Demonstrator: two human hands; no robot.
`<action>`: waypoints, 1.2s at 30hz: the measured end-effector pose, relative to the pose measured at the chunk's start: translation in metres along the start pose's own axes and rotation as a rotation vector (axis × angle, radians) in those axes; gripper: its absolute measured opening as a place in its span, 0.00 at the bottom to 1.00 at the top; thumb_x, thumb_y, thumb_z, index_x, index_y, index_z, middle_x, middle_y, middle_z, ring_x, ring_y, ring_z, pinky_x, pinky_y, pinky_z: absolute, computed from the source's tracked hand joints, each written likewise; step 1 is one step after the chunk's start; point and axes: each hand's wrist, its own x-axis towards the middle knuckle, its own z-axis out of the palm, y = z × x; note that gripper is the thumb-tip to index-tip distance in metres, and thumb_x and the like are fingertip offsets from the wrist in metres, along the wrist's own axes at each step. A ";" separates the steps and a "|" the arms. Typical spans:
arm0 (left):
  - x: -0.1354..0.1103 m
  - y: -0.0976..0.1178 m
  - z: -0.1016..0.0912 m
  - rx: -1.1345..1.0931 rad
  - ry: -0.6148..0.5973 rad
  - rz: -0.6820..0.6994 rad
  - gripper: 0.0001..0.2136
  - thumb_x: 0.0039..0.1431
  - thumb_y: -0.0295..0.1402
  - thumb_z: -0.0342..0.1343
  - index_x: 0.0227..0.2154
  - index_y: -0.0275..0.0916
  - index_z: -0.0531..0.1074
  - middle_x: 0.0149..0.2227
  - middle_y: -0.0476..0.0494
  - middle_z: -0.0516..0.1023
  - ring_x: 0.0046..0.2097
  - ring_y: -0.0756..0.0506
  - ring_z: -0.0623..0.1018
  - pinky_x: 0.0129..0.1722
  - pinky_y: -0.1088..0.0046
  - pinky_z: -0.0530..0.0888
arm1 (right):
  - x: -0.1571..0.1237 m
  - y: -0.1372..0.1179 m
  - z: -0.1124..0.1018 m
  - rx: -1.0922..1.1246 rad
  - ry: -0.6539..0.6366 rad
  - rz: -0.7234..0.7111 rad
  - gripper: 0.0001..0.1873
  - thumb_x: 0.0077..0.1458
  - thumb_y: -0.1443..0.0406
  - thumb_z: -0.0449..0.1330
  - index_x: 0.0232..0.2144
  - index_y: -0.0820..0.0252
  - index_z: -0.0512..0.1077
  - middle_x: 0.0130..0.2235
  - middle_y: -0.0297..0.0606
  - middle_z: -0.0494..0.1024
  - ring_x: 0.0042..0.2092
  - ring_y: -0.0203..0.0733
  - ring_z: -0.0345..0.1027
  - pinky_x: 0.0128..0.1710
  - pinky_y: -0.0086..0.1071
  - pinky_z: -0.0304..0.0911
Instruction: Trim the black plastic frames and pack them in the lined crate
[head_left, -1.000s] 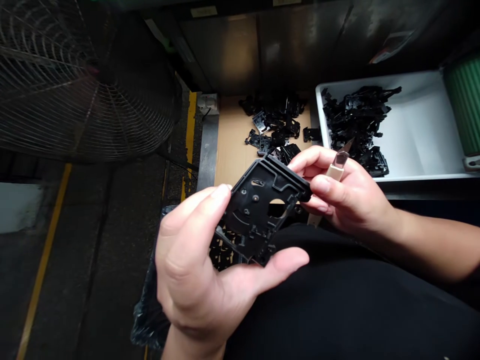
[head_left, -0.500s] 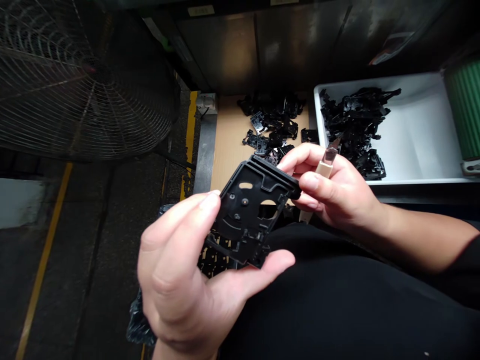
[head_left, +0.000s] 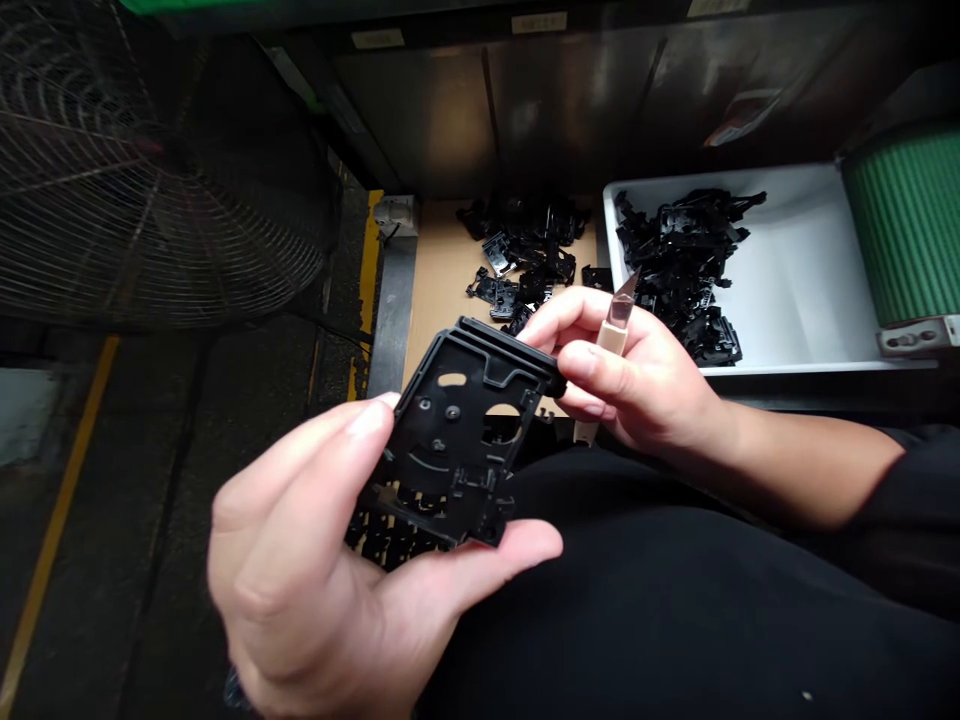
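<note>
"Where is the black plastic part [head_left: 427, 435] held?"

"In front of the body, tilted, gripped between the fingers and thumb of the left hand [head_left: 322, 560]; its right corner is touched by the right hand [head_left: 652, 385]."

"Is anything else grasped there?"

"A knife [head_left: 613, 338] is clasped in the right fingers, its blade pointed upward."

"And beyond?"

"Similar parts [head_left: 525, 245] are heaped on the desk [head_left: 442, 290]; more are piled in the white tray [head_left: 799, 290]."
</note>
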 end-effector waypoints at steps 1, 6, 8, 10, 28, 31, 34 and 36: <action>0.000 0.002 0.001 0.024 0.002 0.006 0.52 0.33 0.48 0.81 0.67 0.63 0.70 0.60 0.41 0.78 0.57 0.15 0.78 0.57 0.22 0.75 | -0.001 -0.001 -0.001 -0.004 -0.001 -0.005 0.14 0.62 0.54 0.72 0.43 0.55 0.80 0.42 0.34 0.81 0.29 0.29 0.66 0.29 0.26 0.67; 0.000 0.008 0.004 0.105 0.009 0.043 0.49 0.39 0.52 0.78 0.67 0.56 0.67 0.56 0.36 0.80 0.57 0.17 0.80 0.51 0.23 0.79 | -0.003 -0.004 -0.003 -0.030 -0.004 0.011 0.15 0.62 0.53 0.72 0.43 0.55 0.78 0.34 0.30 0.76 0.24 0.27 0.56 0.21 0.25 0.54; 0.000 0.009 0.004 0.094 -0.004 0.045 0.49 0.40 0.50 0.78 0.67 0.52 0.67 0.56 0.34 0.79 0.58 0.17 0.79 0.50 0.23 0.78 | -0.004 -0.004 -0.004 -0.040 -0.001 0.022 0.16 0.62 0.52 0.72 0.43 0.55 0.78 0.32 0.29 0.73 0.23 0.27 0.54 0.21 0.26 0.52; 0.000 0.009 0.004 0.097 -0.009 0.046 0.43 0.41 0.47 0.78 0.63 0.51 0.70 0.57 0.36 0.78 0.59 0.18 0.78 0.51 0.24 0.77 | -0.004 -0.004 -0.004 -0.043 -0.006 0.017 0.15 0.63 0.53 0.71 0.43 0.55 0.78 0.31 0.28 0.72 0.23 0.27 0.53 0.21 0.26 0.52; -0.015 0.018 0.001 0.132 0.038 -0.003 0.46 0.44 0.58 0.76 0.68 0.71 0.65 0.59 0.48 0.78 0.60 0.27 0.79 0.64 0.31 0.78 | -0.011 -0.006 0.006 -0.115 -0.027 -0.037 0.14 0.65 0.53 0.69 0.43 0.56 0.77 0.30 0.29 0.72 0.22 0.28 0.54 0.19 0.26 0.52; -0.017 0.017 0.001 0.136 0.033 -0.005 0.47 0.42 0.58 0.76 0.68 0.73 0.64 0.60 0.51 0.77 0.61 0.28 0.78 0.66 0.32 0.77 | -0.012 -0.007 0.007 -0.121 -0.021 -0.035 0.14 0.65 0.53 0.69 0.43 0.56 0.76 0.30 0.29 0.71 0.23 0.28 0.54 0.19 0.25 0.52; -0.017 0.016 0.001 0.142 0.037 0.001 0.48 0.42 0.57 0.77 0.68 0.71 0.65 0.60 0.51 0.78 0.61 0.28 0.78 0.66 0.31 0.77 | -0.012 -0.006 0.009 -0.140 -0.002 -0.022 0.15 0.64 0.52 0.69 0.42 0.56 0.76 0.29 0.29 0.70 0.23 0.29 0.53 0.18 0.26 0.52; -0.017 0.015 0.001 0.145 0.036 -0.001 0.47 0.42 0.57 0.77 0.67 0.71 0.65 0.60 0.50 0.78 0.61 0.27 0.78 0.67 0.31 0.77 | -0.012 -0.005 0.010 -0.149 0.003 -0.034 0.15 0.64 0.52 0.69 0.42 0.55 0.76 0.29 0.29 0.70 0.23 0.29 0.53 0.19 0.26 0.52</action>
